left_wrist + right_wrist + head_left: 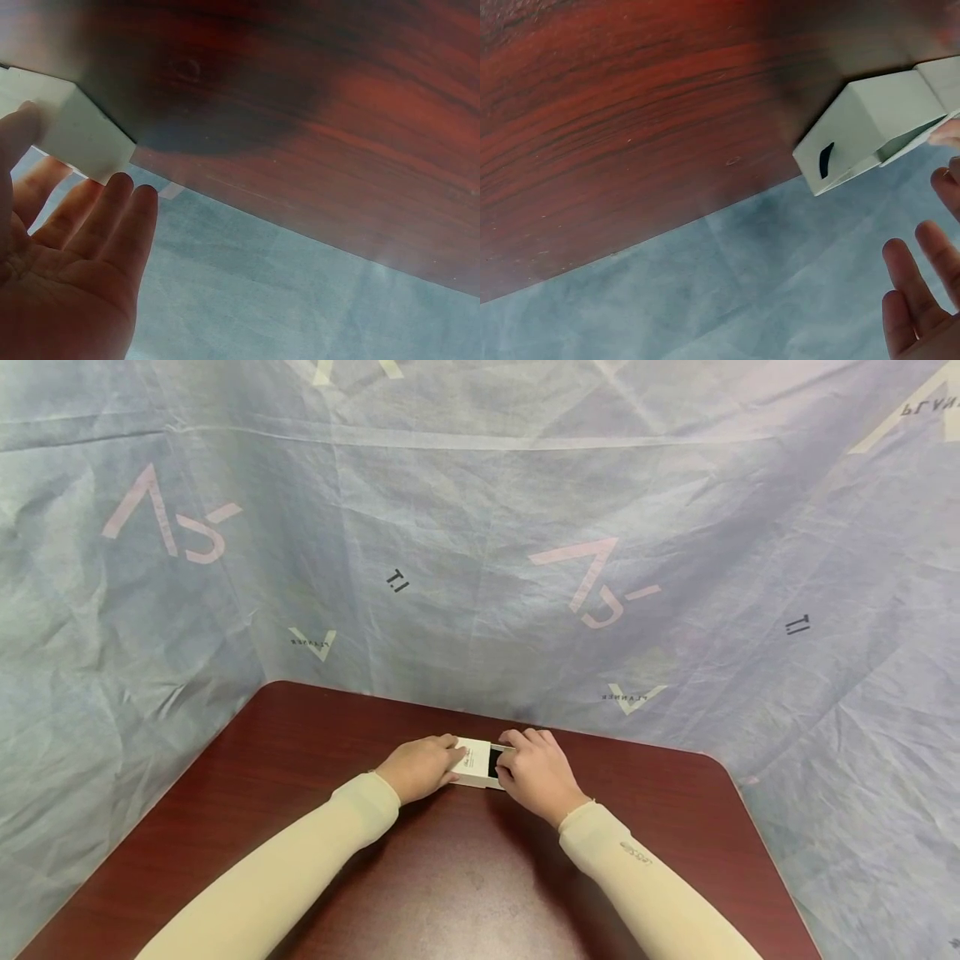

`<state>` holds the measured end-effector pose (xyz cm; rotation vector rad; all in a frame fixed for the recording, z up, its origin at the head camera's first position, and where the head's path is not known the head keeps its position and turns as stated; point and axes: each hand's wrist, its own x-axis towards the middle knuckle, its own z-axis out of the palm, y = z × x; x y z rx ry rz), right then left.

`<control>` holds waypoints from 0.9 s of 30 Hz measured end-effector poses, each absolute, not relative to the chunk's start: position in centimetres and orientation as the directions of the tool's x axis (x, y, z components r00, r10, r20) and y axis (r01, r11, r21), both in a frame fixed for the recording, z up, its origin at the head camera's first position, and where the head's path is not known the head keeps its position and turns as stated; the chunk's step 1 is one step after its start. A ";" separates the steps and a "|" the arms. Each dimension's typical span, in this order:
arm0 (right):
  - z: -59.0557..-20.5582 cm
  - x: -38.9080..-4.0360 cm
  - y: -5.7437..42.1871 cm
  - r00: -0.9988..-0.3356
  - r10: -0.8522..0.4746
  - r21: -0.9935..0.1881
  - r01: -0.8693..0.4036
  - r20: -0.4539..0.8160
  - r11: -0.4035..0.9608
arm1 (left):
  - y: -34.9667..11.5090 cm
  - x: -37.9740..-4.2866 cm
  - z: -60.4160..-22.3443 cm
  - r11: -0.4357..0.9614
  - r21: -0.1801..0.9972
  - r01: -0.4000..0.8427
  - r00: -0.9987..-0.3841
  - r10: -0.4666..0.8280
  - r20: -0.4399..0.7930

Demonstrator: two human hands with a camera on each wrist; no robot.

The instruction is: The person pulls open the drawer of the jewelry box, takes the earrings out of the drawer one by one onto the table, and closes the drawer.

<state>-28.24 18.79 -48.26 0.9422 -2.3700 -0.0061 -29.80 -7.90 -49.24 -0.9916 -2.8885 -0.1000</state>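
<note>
A small white sliding box lies near the table's far edge; its printed sleeve [472, 758] covers the left part. From the sleeve's right end the inner tray [877, 112] sticks out, with a dark inside and a black mark on its end wall. My left hand [422, 768] grips the sleeve's left end, thumb [22, 124] on the near side and fingers behind. Over the pulled-out tray is my right hand [538, 772], its fingers bent down. In the right wrist view its fingertips pinch a thin white panel [907, 147] at the tray's opening; its other fingers stay loose.
The dark red wooden table [465, 877] has rounded far corners. Behind it and at both sides hangs a wrinkled grey-blue cloth [465, 527] with printed letters. Cream sleeves [292, 868] cover both forearms.
</note>
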 end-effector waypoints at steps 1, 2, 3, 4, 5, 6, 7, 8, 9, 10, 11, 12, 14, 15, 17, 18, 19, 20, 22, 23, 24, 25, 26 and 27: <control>-48.2 -28.1 18.7 -0.580 -0.633 0.209 -0.631 0.513 0.747 | -7.9 -29.8 -49.3 0.789 0.034 0.613 -0.788 0.608 0.098; -48.2 -28.0 18.7 -0.578 -0.636 0.211 -0.633 0.512 0.745 | -8.0 -29.7 -49.3 0.789 0.034 0.613 -0.788 0.608 0.099; -48.2 -27.9 18.6 -0.574 -0.639 0.214 -0.635 0.511 0.742 | -8.0 -29.7 -49.3 0.789 0.032 0.613 -0.788 0.608 0.100; -48.2 -27.7 18.6 -0.572 -0.642 0.216 -0.637 0.511 0.740 | -8.0 -29.7 -49.3 0.789 0.030 0.614 -0.787 0.608 0.101; -48.3 -27.7 18.6 -0.566 -0.645 0.222 -0.638 0.513 0.737 | -8.0 -29.7 -49.3 0.789 0.027 0.614 -0.787 0.609 0.103; -48.3 -27.6 18.5 -0.562 -0.648 0.227 -0.639 0.515 0.735 | -8.0 -29.7 -49.3 0.788 0.023 0.615 -0.786 0.610 0.105; -48.4 -27.5 18.5 -0.559 -0.650 0.232 -0.639 0.515 0.733 | -8.0 -29.7 -49.3 0.788 0.020 0.616 -0.785 0.610 0.108; -48.5 -27.4 18.5 -0.555 -0.653 0.234 -0.641 0.516 0.731 | -8.0 -29.6 -49.4 0.787 0.019 0.617 -0.783 0.612 0.112; -48.6 -27.3 18.5 -0.553 -0.655 0.236 -0.643 0.515 0.729 | -8.0 -29.6 -49.4 0.787 0.018 0.617 -0.783 0.612 0.114; -48.7 -27.2 18.5 -0.552 -0.658 0.238 -0.644 0.512 0.727 | -8.0 -29.6 -49.4 0.786 0.018 0.618 -0.782 0.612 0.116; -48.8 -27.2 18.5 -0.552 -0.660 0.239 -0.646 0.509 0.725 | -8.0 -29.6 -49.4 0.786 0.019 0.618 -0.782 0.612 0.117; -48.9 -27.1 18.5 -0.554 -0.663 0.236 -0.650 0.504 0.723 | -8.0 -29.5 -49.4 0.786 0.019 0.618 -0.782 0.612 0.118; -49.1 -26.9 18.4 -0.554 -0.668 0.237 -0.653 0.497 0.719 | -8.0 -29.5 -49.4 0.786 0.020 0.618 -0.782 0.612 0.117; -49.1 -26.8 18.4 -0.553 -0.670 0.242 -0.653 0.495 0.718 | -8.0 -29.5 -49.4 0.787 0.019 0.617 -0.783 0.611 0.116; -49.1 -26.6 18.3 -0.550 -0.676 0.250 -0.654 0.491 0.714 | -8.0 -29.6 -49.4 0.788 0.017 0.616 -0.784 0.610 0.114; -49.1 -26.5 18.2 -0.546 -0.679 0.255 -0.655 0.491 0.711 | -8.0 -29.6 -49.4 0.787 0.014 0.617 -0.783 0.611 0.116; -49.1 -26.4 18.2 -0.543 -0.682 0.262 -0.654 0.490 0.709 | -8.0 -29.7 -49.4 0.787 0.011 0.617 -0.782 0.612 0.116; -49.0 -26.3 18.1 -0.541 -0.685 0.269 -0.654 0.488 0.708 | -8.0 -29.7 -49.5 0.786 0.008 0.619 -0.781 0.614 0.119; -48.9 -26.0 18.0 -0.538 -0.691 0.277 -0.655 0.483 0.703 | -8.0 -29.8 -49.5 0.782 0.000 0.623 -0.776 0.618 0.124; -48.9 -25.9 18.0 -0.538 -0.693 0.282 -0.654 0.479 0.702 | -8.0 -29.8 -49.5 0.781 -0.002 0.625 -0.774 0.620 0.126; -48.9 -25.8 17.9 -0.537 -0.696 0.286 -0.653 0.477 0.701 | -8.0 -29.8 -49.5 0.780 -0.003 0.626 -0.773 0.621 0.128; -48.9 -25.8 17.9 -0.535 -0.699 0.293 -0.653 0.475 0.698 | -8.0 -29.8 -49.4 0.779 -0.002 0.627 -0.772 0.622 0.129; -49.0 -25.7 17.8 -0.531 -0.702 0.299 -0.653 0.474 0.696 | -8.0 -29.7 -49.4 0.778 -0.001 0.628 -0.772 0.623 0.130; -49.0 -25.6 17.8 -0.527 -0.706 0.305 -0.654 0.473 0.692 | -8.0 -29.7 -49.3 0.779 0.004 0.628 -0.772 0.622 0.129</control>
